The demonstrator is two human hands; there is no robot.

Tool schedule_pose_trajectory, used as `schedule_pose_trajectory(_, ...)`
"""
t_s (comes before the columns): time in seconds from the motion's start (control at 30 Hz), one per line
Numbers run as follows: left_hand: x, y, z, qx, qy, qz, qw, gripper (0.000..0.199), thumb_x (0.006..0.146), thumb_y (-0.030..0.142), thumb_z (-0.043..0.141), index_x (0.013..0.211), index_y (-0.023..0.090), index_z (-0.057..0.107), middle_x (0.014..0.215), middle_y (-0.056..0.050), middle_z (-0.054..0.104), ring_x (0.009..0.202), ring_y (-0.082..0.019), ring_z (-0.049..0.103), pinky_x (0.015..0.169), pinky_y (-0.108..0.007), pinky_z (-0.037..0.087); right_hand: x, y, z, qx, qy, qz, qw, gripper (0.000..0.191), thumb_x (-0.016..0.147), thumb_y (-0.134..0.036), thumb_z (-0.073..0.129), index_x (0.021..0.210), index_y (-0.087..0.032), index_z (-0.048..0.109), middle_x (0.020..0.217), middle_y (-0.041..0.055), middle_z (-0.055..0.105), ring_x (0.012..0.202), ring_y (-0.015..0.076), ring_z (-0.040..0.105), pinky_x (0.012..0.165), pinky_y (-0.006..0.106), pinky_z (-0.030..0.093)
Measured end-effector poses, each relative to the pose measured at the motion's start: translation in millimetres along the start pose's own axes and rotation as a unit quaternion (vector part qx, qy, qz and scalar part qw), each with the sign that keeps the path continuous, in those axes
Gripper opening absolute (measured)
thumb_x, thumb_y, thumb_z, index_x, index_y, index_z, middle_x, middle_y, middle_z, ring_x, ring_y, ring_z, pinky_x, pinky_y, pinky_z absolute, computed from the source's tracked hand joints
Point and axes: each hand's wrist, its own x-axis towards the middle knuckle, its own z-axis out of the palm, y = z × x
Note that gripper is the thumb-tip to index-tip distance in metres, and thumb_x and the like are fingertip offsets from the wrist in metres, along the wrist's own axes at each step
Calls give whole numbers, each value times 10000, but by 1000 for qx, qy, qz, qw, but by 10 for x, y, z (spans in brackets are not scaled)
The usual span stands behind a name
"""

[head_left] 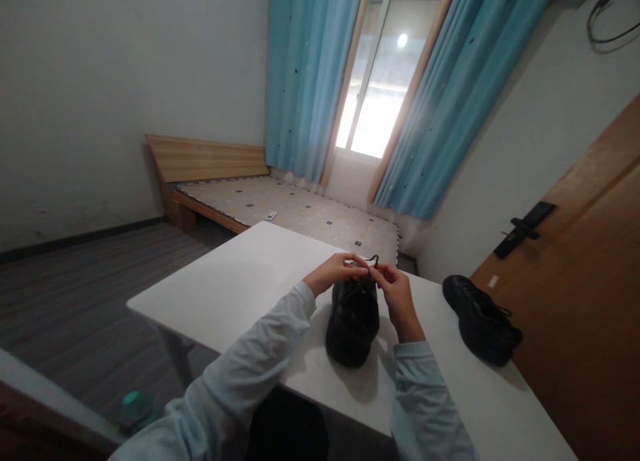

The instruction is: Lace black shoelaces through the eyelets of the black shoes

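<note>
We are watching left hand (346, 269) and right hand (393, 289) working close together, both pinching the lace (374, 258), shoe (352, 328) sitting heel toward us on the counter (220, 281), second shoe (483, 322) lying at right.

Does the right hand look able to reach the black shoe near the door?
Probably yes: bare table shows between the right hand and that shoe, but the fingers should first leave the lace of the other shoe.
</note>
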Motion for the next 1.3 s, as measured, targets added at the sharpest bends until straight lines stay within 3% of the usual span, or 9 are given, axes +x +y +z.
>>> schedule_pose_trajectory(0.23, 9, -28, 1, -46, -29, -11, 998, 466, 520, 302, 832, 892, 113, 626, 731, -39, 678, 689, -117, 603, 733, -258, 416, 16, 42, -12, -2, 5, -19, 1000, 204, 664, -349, 718, 761, -184, 648, 608, -25, 612, 541, 110, 509, 510, 231, 359)
schedule_pose_trajectory(0.43, 76, -87, 5, 46, -2, 27, 999, 430, 498, 296, 821, 847, 111, 653, 657, 17, 593, 622, -96, 527, 635, -236, 370, 21, 30, -11, -4, 4, -20, 1000, 208, 658, -342, 722, 763, -182, 639, 625, -16, 619, 563, 118, 524, 526, 237, 370)
schedule_pose_trajectory(0.6, 113, -80, 6, 160, 15, 51, 986, 289, 568, 318, 752, 758, 109, 689, 572, 35, 538, 568, -91, 430, 573, -233, 307, 22, 21, -11, 0, 0, -23, 1000, 211, 659, -339, 724, 777, -185, 640, 661, -5, 637, 594, 131, 557, 563, 255, 407)
schedule_pose_trajectory(1.0, 140, -125, 49, 192, 25, 103, 976, 106, 632, 171, 620, 716, 123, 577, 685, 12, 584, 613, -88, 504, 602, -210, 378, 20, -7, 8, 1, 12, -31, 999, 213, 676, -361, 702, 765, -195, 603, 659, -9, 625, 625, 151, 580, 583, 269, 419)
schedule_pose_trajectory(1.3, 150, -148, 63, 128, -2, 101, 987, 156, 651, 144, 622, 738, 138, 492, 648, 33, 559, 597, -77, 512, 594, -200, 375, 42, 9, 8, 11, 30, -18, 999, 232, 668, -376, 688, 722, -193, 554, 616, -32, 571, 587, 133, 523, 555, 253, 389)
